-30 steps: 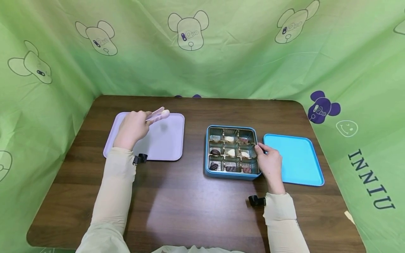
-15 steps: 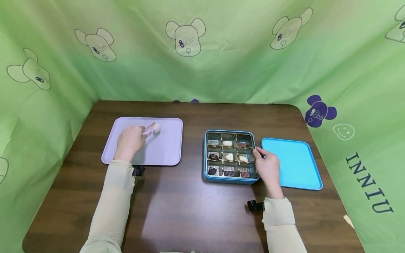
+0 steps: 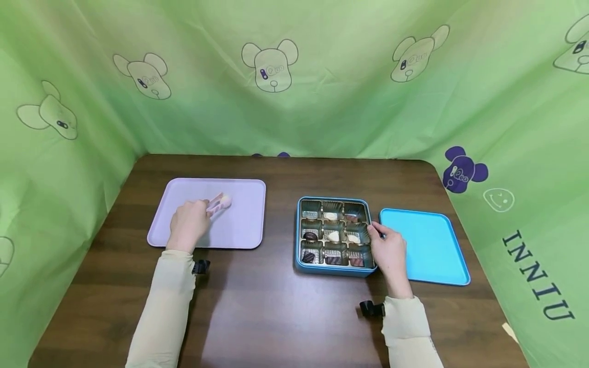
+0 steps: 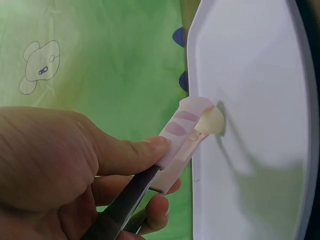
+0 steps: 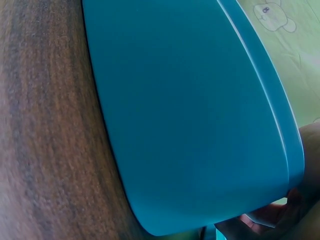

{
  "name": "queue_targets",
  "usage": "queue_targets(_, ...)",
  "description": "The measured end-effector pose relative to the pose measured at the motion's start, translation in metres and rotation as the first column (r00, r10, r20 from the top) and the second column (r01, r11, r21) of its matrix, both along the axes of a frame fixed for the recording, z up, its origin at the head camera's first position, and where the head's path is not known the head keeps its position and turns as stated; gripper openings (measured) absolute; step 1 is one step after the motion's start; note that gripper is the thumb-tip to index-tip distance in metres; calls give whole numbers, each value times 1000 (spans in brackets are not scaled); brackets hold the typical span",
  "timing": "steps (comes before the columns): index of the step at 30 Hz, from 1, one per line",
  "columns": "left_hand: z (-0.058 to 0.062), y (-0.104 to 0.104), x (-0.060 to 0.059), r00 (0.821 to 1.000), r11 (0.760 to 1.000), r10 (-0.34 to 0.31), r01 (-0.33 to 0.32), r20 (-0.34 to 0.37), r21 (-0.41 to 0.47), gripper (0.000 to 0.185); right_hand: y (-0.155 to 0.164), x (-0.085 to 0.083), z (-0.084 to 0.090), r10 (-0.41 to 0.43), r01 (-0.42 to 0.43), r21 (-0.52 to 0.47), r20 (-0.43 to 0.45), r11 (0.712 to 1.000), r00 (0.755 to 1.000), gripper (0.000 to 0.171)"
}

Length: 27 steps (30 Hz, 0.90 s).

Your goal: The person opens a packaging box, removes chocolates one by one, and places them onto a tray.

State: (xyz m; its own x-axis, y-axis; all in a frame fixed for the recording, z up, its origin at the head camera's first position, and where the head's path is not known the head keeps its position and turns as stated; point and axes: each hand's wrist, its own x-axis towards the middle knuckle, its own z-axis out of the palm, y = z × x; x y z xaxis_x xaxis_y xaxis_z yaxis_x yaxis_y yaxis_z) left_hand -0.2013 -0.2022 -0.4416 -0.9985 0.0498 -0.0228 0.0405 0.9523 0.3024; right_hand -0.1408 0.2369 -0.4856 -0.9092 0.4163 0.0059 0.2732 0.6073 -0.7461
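The left hand [image 3: 189,224] (the nearer) pinches pink-tipped metal tongs [image 4: 176,126], pointing a round cream morsel [image 4: 213,121] toward the rectangular lilac tray [image 3: 241,225]'s far-right corner.

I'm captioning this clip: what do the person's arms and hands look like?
The long sleeves are cream-coloured and wrinkled. A small black device sits by the left wrist, a similar device by the right. The left hand and right hand are ungloved.
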Motion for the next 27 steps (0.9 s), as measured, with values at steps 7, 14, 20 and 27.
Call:
queue_targets(7,-9,1,6,1000,1000,9,-9,14,-4,31,1,4,-2,4,-4,26,15,1000,1000,39)
queue_targets(14,-6,3,4,1000,1000,-6,6,17,-8,32,3,3,-1,5,-5,20,5,1000,1000,39)
queue_targets(20,-4,3,1,998,1000,3,-3,59,1,31,2,2,-1,1,-1,20,-1,1000,1000,38)
queue_targets(27,-4,2,3,997,1000,4,-5,71,14,36,2,1,-2,1,-1,25,-9,1000,1000,38)
